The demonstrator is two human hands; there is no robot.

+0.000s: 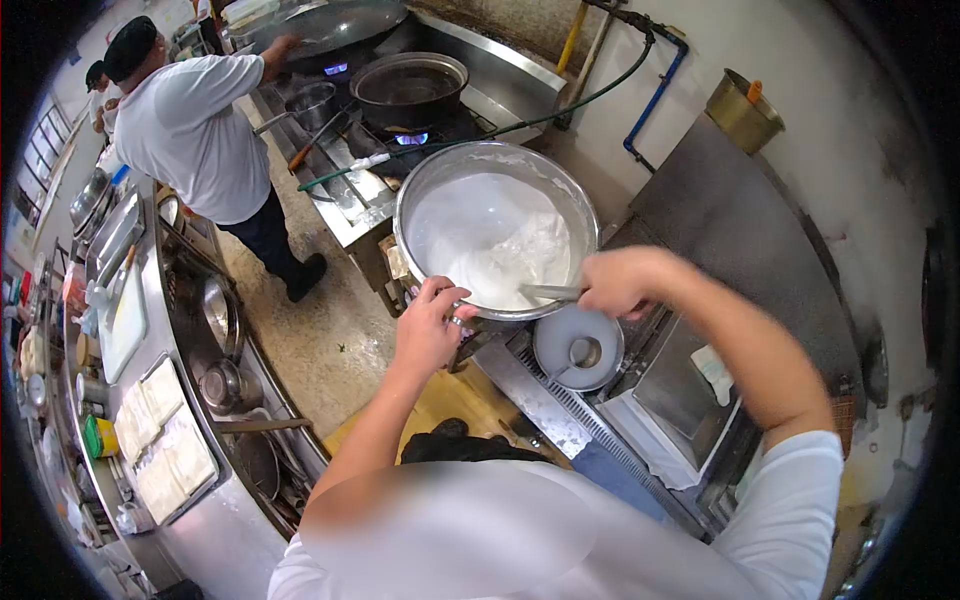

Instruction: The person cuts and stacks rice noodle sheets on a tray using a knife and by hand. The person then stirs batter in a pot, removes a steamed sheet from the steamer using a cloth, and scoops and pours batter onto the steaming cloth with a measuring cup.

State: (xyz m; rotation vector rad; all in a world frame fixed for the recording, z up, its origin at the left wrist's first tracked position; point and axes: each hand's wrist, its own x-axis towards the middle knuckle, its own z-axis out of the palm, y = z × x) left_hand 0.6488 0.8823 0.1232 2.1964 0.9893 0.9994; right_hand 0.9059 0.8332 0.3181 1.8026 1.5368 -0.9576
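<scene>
A large round metal bowl (410, 262) holds a white liquid (480, 220), churned up on its right side. My left hand (432, 322) grips the bowl's near rim, with fingers bent over it and a ring on one finger. At the bowl's right edge, my right hand (628, 282) is closed around the handle of a metal utensil (550, 292). The far end of that utensil dips into the liquid. Just below the bowl, a round pale container (560, 365) has a small metal cup in it.
Beyond the bowl, a pot (410, 88) and a wok (345, 25) sit over lit burners. A green hose (510, 128) crosses the stove. A co-worker (205, 120) stands left. Trays of white cloths (165, 440) lie on the left counter. A brass-coloured pot (742, 110) is at right.
</scene>
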